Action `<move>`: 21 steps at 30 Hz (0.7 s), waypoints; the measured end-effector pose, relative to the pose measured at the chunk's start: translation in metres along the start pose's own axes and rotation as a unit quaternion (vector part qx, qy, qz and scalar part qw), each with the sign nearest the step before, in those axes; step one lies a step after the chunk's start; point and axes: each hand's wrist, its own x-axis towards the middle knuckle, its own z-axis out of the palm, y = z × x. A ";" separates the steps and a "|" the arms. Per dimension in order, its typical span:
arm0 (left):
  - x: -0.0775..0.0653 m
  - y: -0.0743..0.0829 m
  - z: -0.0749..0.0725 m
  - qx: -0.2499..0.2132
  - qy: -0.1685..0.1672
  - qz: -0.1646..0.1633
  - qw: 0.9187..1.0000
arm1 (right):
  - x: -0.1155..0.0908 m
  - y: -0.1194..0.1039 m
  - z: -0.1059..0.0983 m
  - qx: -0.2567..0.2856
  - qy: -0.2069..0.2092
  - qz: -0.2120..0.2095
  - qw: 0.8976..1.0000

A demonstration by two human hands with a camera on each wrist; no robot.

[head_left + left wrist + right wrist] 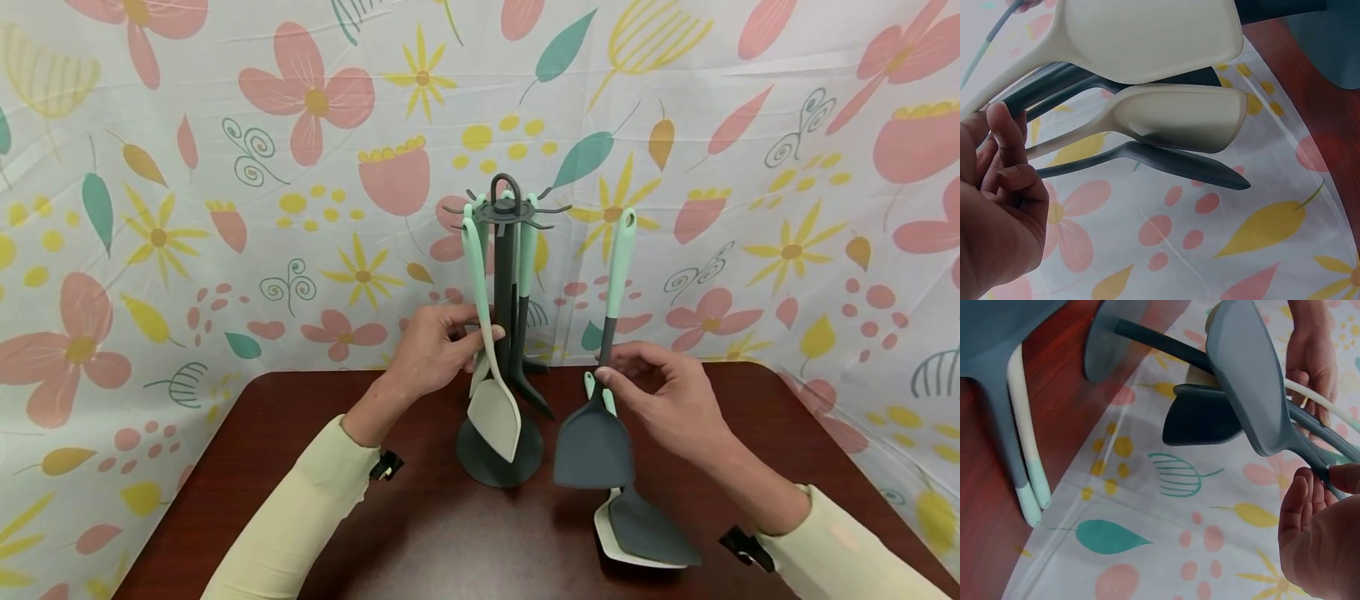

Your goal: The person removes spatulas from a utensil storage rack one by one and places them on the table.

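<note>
My left hand is at the dark utensil stand, its thumb and fingers about the pole, close behind the handle of a beige turner hanging there. The left wrist view shows those fingers curled; their exact contact is partly hidden. To the right, my right hand pinches the grey neck of a turner with a mint handle. That turner is upright, blade down, apart from the stand. Other utensils hang on the stand, including a beige scoop-like one and a dark slim one.
On the brown table, at the front right, lie a grey turner and a white-edged utensil beneath it, handles pointing away. Hooks stick out around the stand's top. A flowered cloth hangs behind the table.
</note>
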 end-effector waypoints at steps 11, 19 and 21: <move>0.001 0.000 -0.001 0.003 0.000 -0.002 1.000 | -0.005 0.020 -0.008 -0.028 -0.008 0.042 0.999; 0.000 0.000 -0.001 -0.008 -0.002 0.001 1.000 | -0.009 0.030 -0.013 -0.028 -0.018 0.057 0.998; 0.000 0.000 -0.001 -0.006 -0.003 0.003 1.000 | -0.011 0.031 -0.014 -0.031 -0.019 0.066 0.997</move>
